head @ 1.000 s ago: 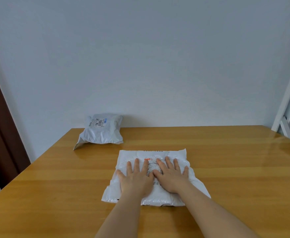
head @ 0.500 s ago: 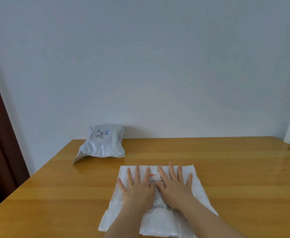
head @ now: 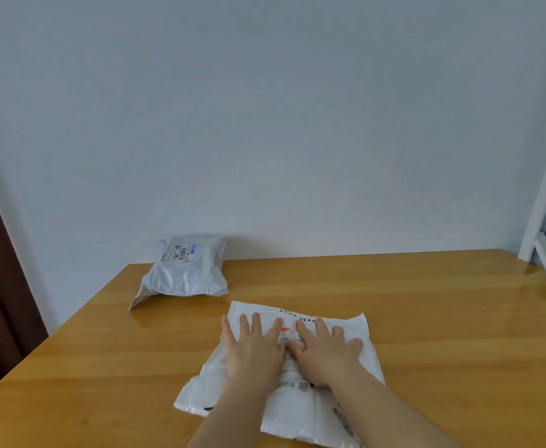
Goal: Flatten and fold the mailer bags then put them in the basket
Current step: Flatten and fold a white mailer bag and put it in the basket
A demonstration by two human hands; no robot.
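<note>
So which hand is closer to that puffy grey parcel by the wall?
Left. The left hand lies flat on the white mailer, on the side facing the grey parcel; the right hand lies beside it, farther off.

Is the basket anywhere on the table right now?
No: the wooden table holds only the flat white mailer bag under both hands and a puffy grey mailer bag.
</note>
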